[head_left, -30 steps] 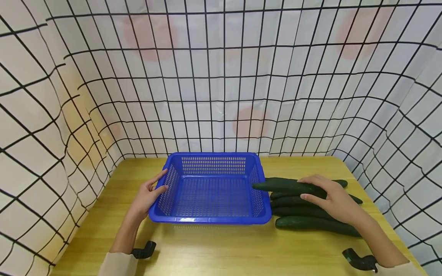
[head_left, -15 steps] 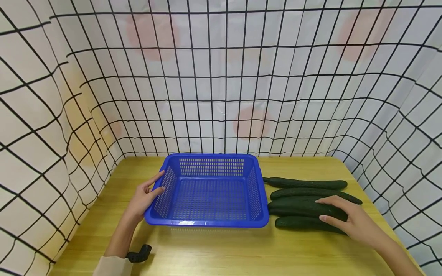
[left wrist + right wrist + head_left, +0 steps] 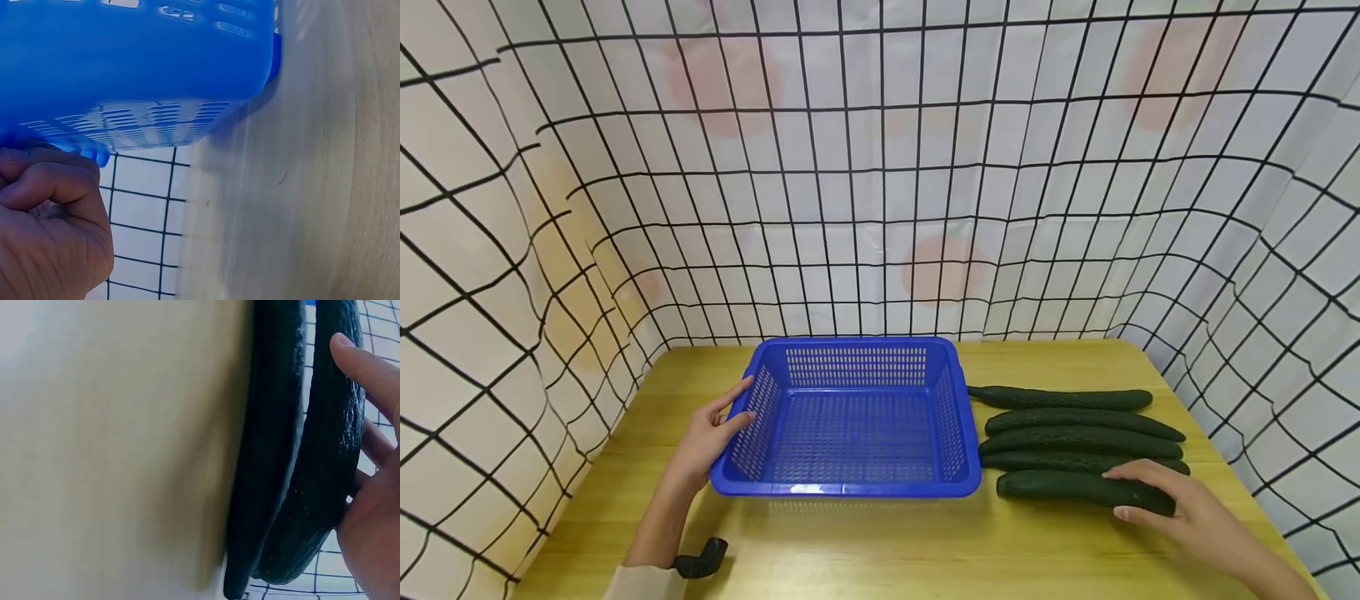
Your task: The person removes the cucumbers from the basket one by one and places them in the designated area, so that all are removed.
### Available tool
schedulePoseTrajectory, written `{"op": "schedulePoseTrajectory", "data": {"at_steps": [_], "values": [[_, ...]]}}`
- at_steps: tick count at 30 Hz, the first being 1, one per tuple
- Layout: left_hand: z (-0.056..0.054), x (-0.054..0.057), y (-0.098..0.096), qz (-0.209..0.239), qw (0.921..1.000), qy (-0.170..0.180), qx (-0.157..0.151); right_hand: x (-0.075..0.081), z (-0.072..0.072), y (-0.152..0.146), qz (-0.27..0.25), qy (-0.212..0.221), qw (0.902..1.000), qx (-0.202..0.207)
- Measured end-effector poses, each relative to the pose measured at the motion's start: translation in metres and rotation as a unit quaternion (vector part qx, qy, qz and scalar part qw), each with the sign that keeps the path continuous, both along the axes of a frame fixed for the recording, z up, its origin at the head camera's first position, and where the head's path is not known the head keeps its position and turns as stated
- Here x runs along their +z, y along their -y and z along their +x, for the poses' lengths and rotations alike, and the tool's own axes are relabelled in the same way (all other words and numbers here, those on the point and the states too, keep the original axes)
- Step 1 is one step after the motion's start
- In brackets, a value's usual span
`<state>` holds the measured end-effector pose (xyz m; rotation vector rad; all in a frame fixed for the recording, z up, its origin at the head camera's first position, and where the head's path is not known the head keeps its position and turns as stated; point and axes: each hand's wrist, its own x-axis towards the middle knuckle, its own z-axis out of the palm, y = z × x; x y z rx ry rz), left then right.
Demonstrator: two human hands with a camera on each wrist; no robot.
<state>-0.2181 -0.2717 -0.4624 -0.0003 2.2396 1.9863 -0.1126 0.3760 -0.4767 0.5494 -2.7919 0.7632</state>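
Observation:
On the left, my left hand grips the side rim of a blue plastic basket, with the thumb over the inner wall. The left wrist view shows curled fingers beside the slotted basket wall. To the right, my right hand has its thumb and fingers on either side of the nearest cucumber, near its right end. From the right wrist, the thumb lies across a dark green cucumber, the fingers partly hidden behind it; a second cucumber runs beside it.
Several other cucumbers lie roughly parallel behind the near one, their left ends close to the basket's right side. A wooden table bears everything. White walls with black grid netting enclose the back and sides.
My right hand has laid a cucumber among the others, let go, and moved toward the table's front edge onto the nearest one. The basket has shifted slightly left and nearer with my left hand.

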Motion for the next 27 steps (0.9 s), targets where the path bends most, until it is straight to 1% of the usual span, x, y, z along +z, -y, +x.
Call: {"op": "schedulePoseTrajectory", "data": {"at_steps": [3, 11, 19, 27], "values": [[0.000, 0.001, 0.000, -0.001, 1.0000, 0.002, -0.001, -0.005, 0.000, 0.001, -0.002, -0.008, 0.9999, 0.013], [0.001, 0.003, -0.001, 0.001, 1.0000, 0.005, 0.000, -0.016, 0.002, 0.004, 0.016, -0.032, 0.9993, 0.010], [0.001, 0.003, -0.001, 0.002, 1.0000, 0.008, -0.002, -0.020, 0.005, 0.005, 0.030, -0.030, 0.9991, 0.007], [0.001, 0.003, 0.000, 0.007, 0.9999, 0.007, -0.006, -0.026, 0.005, 0.007, 0.047, -0.036, 0.9981, 0.014]]}}
